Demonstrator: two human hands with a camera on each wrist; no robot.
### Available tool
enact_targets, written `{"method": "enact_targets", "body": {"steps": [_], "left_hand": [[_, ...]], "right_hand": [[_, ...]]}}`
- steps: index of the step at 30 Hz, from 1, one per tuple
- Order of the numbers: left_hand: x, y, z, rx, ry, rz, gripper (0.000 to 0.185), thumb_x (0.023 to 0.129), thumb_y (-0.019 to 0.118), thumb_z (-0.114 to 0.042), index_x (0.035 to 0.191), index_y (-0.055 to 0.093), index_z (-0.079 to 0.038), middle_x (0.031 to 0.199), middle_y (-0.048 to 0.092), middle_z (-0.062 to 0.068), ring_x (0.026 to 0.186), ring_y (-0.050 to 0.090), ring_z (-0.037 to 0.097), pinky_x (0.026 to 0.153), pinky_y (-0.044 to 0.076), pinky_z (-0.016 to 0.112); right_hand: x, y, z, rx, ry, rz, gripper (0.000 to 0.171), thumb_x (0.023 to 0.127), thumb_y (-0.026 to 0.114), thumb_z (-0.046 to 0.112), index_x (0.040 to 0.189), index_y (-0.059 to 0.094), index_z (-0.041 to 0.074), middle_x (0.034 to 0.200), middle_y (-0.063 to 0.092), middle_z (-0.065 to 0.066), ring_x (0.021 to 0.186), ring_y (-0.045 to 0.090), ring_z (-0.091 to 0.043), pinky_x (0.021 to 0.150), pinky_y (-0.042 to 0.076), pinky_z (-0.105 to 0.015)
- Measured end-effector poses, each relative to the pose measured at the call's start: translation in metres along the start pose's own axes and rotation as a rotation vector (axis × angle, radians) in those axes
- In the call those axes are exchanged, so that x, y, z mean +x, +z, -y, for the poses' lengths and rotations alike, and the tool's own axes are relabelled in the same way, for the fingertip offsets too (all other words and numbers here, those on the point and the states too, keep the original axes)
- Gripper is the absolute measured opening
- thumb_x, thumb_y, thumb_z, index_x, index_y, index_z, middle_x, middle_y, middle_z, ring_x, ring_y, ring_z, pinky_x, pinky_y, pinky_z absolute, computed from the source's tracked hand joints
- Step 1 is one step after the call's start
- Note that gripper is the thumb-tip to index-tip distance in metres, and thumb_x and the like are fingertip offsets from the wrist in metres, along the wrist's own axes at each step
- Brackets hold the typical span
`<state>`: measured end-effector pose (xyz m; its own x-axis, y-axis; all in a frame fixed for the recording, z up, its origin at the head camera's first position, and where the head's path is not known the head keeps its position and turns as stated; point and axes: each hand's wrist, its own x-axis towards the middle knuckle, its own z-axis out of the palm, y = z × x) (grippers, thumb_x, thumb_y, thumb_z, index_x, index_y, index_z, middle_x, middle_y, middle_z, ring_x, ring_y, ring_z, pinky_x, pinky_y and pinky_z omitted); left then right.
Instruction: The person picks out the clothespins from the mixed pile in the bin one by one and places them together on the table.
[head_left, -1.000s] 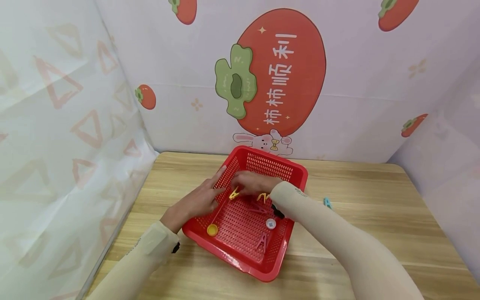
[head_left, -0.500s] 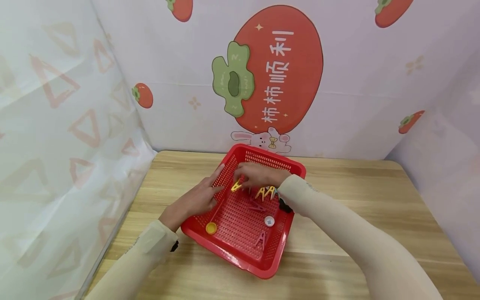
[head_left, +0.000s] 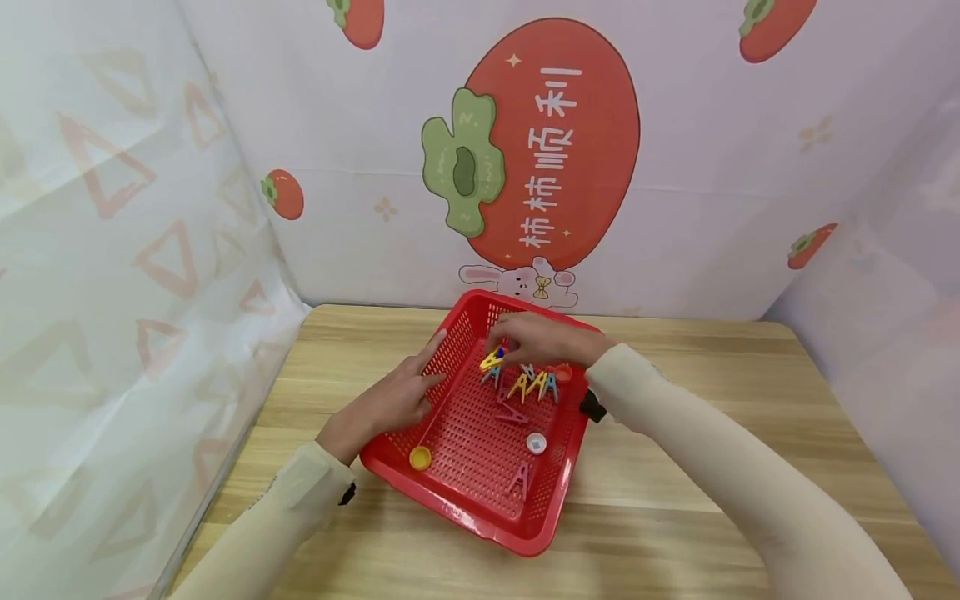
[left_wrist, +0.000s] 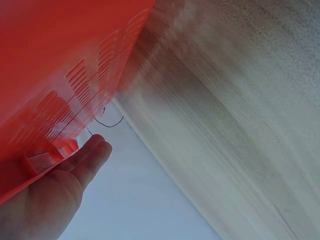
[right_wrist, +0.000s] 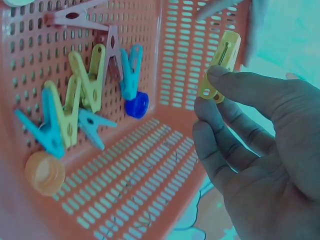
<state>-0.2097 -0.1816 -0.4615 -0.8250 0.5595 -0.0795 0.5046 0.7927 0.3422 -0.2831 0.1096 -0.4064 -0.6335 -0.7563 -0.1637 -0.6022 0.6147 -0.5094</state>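
One yellow clothespin [right_wrist: 220,65] sits pinched in my right hand [head_left: 542,340], held above the far end of the red basket [head_left: 557,490]; my grip on it is thumb against fingertips, near its tail. My left hand [head_left: 390,401] lies flat-fingered against the basket's left wall, gripping nothing; to do this well I judge it should brace that wall. More clothespins [head_left: 531,385] and a yellow cap [head_left: 420,457] lie inside, on the wooden worktop [head_left: 712,433].
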Motion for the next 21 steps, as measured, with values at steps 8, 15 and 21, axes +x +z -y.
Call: {"method": "enact_targets", "body": {"steps": [8, 15, 21], "left_hand": [[0.001, 0.001, 0.000, 0.015, 0.012, -0.011, 0.057, 0.094, 0.071, 0.006, 0.150, 0.064, -0.002, 0.186, -0.002, 0.004, 0.153, 0.047, 0.039, 0.113, 0.058, 0.052], [0.001, 0.002, 0.000, 0.028, 0.013, -0.012, 0.055, 0.095, 0.071, 0.003, 0.150, 0.065, -0.001, 0.186, -0.004, 0.005, 0.153, 0.047, 0.040, 0.116, 0.055, 0.051], [0.001, 0.002, -0.001, 0.028, 0.014, -0.014, 0.055, 0.095, 0.070, 0.004, 0.150, 0.065, -0.001, 0.186, -0.003, 0.005, 0.152, 0.048, 0.040, 0.116, 0.056, 0.051]], "right_hand": [[-0.020, -0.007, -0.001, -0.003, 0.045, -0.019, 0.024, 0.097, 0.083, 0.017, 0.121, 0.080, 0.013, 0.125, 0.072, -0.011, 0.094, 0.065, -0.016, 0.089, 0.064, -0.028], [-0.034, -0.011, -0.005, -0.002, 0.060, -0.033, 0.021, 0.098, 0.081, 0.015, 0.120, 0.080, 0.014, 0.123, 0.072, -0.010, 0.097, 0.068, -0.018, 0.091, 0.065, -0.031], [-0.046, -0.016, -0.010, 0.004, 0.087, -0.054, 0.021, 0.098, 0.080, 0.013, 0.119, 0.080, 0.013, 0.122, 0.072, -0.008, 0.098, 0.066, -0.018, 0.092, 0.066, -0.033]]}}
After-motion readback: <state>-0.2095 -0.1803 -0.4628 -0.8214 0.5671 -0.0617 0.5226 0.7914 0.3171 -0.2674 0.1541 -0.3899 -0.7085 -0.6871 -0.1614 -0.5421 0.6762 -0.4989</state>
